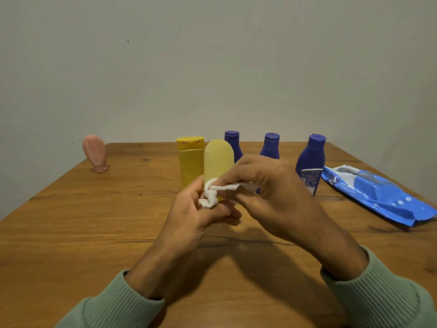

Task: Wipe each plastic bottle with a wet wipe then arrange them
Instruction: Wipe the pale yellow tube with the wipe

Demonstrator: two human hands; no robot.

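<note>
Head: right hand (267,185) half-hides middle blue bottle (270,144); wipes pack (378,195) nearby.

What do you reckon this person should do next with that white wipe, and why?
Probably spread the crumpled white wet wipe flat first: the left hand and right hand both pinch it, it looks bunched and twisted, and the pale yellow rounded plastic bottle just behind looks next.
</note>
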